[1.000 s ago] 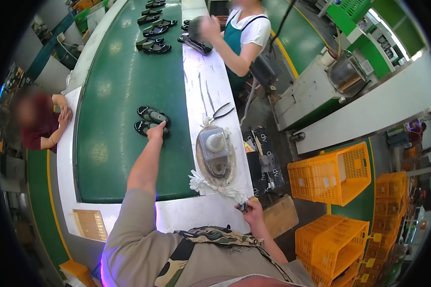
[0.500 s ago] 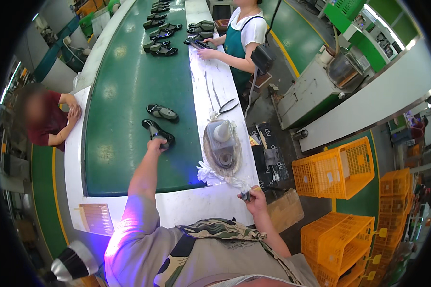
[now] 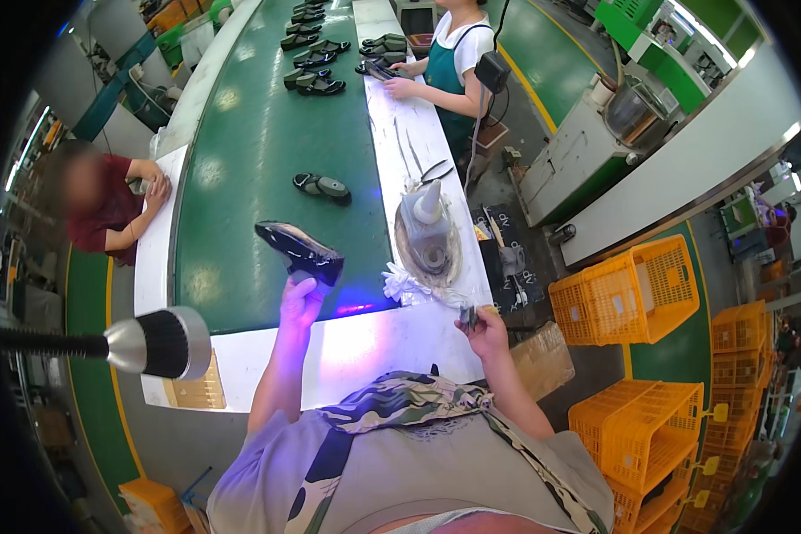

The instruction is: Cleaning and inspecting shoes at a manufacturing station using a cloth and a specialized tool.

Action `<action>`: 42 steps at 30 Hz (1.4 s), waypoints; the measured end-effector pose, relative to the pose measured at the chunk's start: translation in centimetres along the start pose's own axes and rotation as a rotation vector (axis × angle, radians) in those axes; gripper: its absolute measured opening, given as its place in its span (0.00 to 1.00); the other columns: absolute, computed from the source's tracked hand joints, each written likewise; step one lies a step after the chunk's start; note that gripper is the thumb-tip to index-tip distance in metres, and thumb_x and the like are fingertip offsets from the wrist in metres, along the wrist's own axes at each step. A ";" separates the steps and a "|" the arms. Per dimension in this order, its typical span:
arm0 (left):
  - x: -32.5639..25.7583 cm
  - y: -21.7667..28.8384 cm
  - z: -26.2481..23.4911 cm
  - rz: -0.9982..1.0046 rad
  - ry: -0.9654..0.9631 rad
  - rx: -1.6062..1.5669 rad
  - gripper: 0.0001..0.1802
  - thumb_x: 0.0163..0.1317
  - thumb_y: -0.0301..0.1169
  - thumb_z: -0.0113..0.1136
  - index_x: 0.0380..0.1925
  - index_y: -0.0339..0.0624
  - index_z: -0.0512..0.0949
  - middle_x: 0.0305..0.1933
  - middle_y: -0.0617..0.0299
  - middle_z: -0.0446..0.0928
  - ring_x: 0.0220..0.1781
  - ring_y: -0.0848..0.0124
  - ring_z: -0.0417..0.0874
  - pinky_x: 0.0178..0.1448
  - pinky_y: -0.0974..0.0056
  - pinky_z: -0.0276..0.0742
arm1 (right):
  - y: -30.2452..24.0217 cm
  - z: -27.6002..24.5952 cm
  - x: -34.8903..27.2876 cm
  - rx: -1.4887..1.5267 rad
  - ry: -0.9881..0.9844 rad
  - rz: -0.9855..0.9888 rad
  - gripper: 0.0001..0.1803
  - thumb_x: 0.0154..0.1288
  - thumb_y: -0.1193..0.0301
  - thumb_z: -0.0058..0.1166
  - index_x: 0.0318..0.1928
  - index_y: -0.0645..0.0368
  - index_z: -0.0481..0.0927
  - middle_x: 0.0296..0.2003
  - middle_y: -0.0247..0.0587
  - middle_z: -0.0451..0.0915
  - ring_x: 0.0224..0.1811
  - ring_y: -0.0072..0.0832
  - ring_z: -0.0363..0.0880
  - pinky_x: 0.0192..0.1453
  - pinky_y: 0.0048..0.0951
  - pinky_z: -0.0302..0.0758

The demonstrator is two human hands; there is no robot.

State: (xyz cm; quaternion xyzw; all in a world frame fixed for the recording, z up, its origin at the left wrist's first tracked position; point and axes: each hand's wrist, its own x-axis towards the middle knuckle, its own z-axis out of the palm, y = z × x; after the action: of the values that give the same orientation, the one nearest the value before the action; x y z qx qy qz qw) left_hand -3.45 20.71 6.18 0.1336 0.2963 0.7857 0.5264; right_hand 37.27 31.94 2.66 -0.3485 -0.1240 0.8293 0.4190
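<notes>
My left hand (image 3: 302,304) grips a glossy black shoe (image 3: 303,253) by its heel end, raised above the near part of the green belt (image 3: 231,249). The shoe is tilted, its toe pointing to the far left. Its mate (image 3: 322,188) lies on the belt just beyond. Over the near right corner of the white ledge, my right hand (image 3: 487,334) pinches a small dark grey piece (image 3: 469,316), too small to name. Close to that hand lie a crumpled white cloth (image 3: 406,286) and an oval tray (image 3: 454,258) bearing a white nozzle bottle (image 3: 429,205) and a tape roll (image 3: 435,257).
A lamp head (image 3: 176,343) on a flexible neck juts in at left. Several more shoes (image 3: 316,82) rest farther up the belt. One co-worker (image 3: 458,62) handles a shoe at far right; another (image 3: 107,205) leans at left. Orange crates (image 3: 627,289) stand at right.
My left hand has lifted the shoe off the belt and brought it nearer, turning it. My right hand still holds the small piece. The lamp appears higher and farther right in view.
</notes>
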 end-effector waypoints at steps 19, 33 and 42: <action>-11.7 -2.1 -4.8 -0.131 0.114 -0.073 0.41 0.55 0.45 0.69 0.65 0.40 0.64 0.63 0.56 0.72 0.65 0.58 0.72 0.74 0.52 0.61 | -1.2 6.7 8.2 -0.503 0.096 -0.148 0.07 0.59 0.74 0.62 0.36 0.58 0.79 0.29 0.34 0.80 0.25 0.23 0.77 0.30 0.28 0.77; -13.9 -1.9 -2.6 -0.157 0.198 -0.068 0.38 0.49 0.30 0.70 0.62 0.41 0.66 0.60 0.56 0.73 0.64 0.57 0.73 0.73 0.50 0.63 | -1.4 7.7 13.8 -1.814 0.043 -0.712 0.08 0.50 0.67 0.61 0.31 0.54 0.82 0.30 0.44 0.82 0.34 0.44 0.81 0.38 0.42 0.75; -13.4 -3.2 -0.3 -0.154 0.193 -0.037 0.35 0.47 0.27 0.69 0.59 0.41 0.68 0.55 0.58 0.75 0.60 0.60 0.75 0.71 0.54 0.67 | -0.2 8.8 15.3 -2.147 -0.166 -0.788 0.04 0.55 0.71 0.56 0.31 0.50 0.83 0.32 0.41 0.81 0.40 0.43 0.80 0.42 0.47 0.71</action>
State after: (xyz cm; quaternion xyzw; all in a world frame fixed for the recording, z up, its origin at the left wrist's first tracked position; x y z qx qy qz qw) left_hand 4.35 9.32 5.38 0.0243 0.3406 0.7573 0.5566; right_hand 25.18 44.80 1.91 -0.4073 -0.8954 0.1276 0.1267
